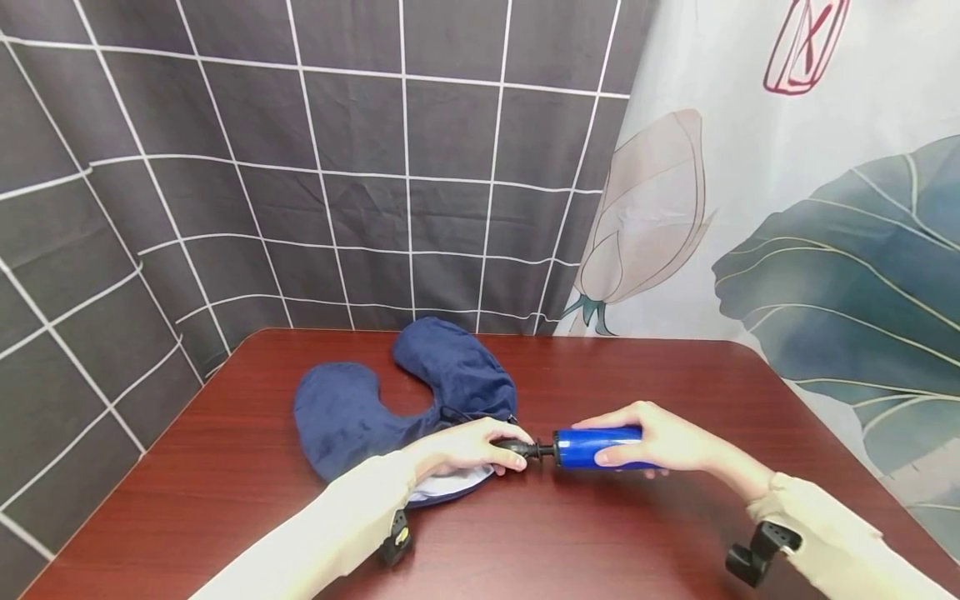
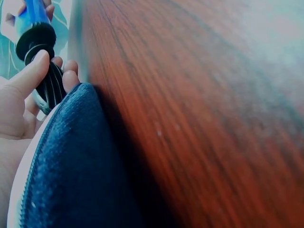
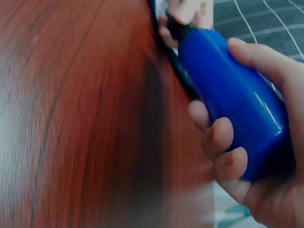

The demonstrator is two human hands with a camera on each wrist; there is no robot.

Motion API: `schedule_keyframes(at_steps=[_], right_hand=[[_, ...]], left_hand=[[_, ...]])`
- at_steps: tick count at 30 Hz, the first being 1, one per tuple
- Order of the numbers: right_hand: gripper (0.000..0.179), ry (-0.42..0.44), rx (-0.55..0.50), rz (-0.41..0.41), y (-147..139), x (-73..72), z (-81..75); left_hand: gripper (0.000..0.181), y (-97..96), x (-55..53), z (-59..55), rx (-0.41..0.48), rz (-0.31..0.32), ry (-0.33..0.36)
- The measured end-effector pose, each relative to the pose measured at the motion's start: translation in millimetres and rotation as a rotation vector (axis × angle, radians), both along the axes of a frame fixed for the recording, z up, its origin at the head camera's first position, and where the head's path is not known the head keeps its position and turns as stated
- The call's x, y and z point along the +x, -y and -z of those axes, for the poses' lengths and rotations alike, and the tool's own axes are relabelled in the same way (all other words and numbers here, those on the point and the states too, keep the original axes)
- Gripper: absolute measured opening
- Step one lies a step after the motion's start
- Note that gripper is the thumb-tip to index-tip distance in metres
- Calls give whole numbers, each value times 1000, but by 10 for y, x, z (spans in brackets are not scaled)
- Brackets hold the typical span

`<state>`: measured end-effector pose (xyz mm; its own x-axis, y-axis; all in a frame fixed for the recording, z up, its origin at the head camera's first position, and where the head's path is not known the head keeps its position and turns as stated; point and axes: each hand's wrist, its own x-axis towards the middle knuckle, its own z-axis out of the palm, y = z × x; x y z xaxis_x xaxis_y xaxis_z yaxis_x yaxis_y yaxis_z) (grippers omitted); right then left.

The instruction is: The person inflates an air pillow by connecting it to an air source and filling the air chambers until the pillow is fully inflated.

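Observation:
A blue hand pump (image 1: 588, 439) with a black ribbed end lies level between both hands, over the table. My right hand (image 1: 671, 437) grips its blue cylinder (image 3: 232, 90), thumb on one side and fingers curled round the other. The black end (image 2: 51, 90) is held by my left hand (image 1: 476, 442), thumb and fingers about it. Under and beside the left hand is a navy U-shaped neck pillow (image 1: 341, 417). White material (image 1: 453, 483) shows at the pillow's near edge, and a zipper (image 2: 35, 166) runs along it in the left wrist view.
The reddish-brown wooden table (image 1: 247, 450) spreads around the pillow and hands. Behind it hangs a dark grey grid-patterned cloth (image 1: 360, 208), with a white flower-printed curtain (image 1: 720, 250) on the right. A black wrist camera (image 1: 761, 552) sits on the right sleeve.

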<state>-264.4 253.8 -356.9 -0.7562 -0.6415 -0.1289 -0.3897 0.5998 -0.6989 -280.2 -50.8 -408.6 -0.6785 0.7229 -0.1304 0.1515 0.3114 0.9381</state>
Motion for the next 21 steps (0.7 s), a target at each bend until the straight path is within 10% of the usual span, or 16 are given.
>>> schedule_keyframes(at_steps=[21], right_hand=[[55, -13, 49, -43, -525, 174, -229]], left_hand=[[30, 13, 22, 13, -5, 24, -40]])
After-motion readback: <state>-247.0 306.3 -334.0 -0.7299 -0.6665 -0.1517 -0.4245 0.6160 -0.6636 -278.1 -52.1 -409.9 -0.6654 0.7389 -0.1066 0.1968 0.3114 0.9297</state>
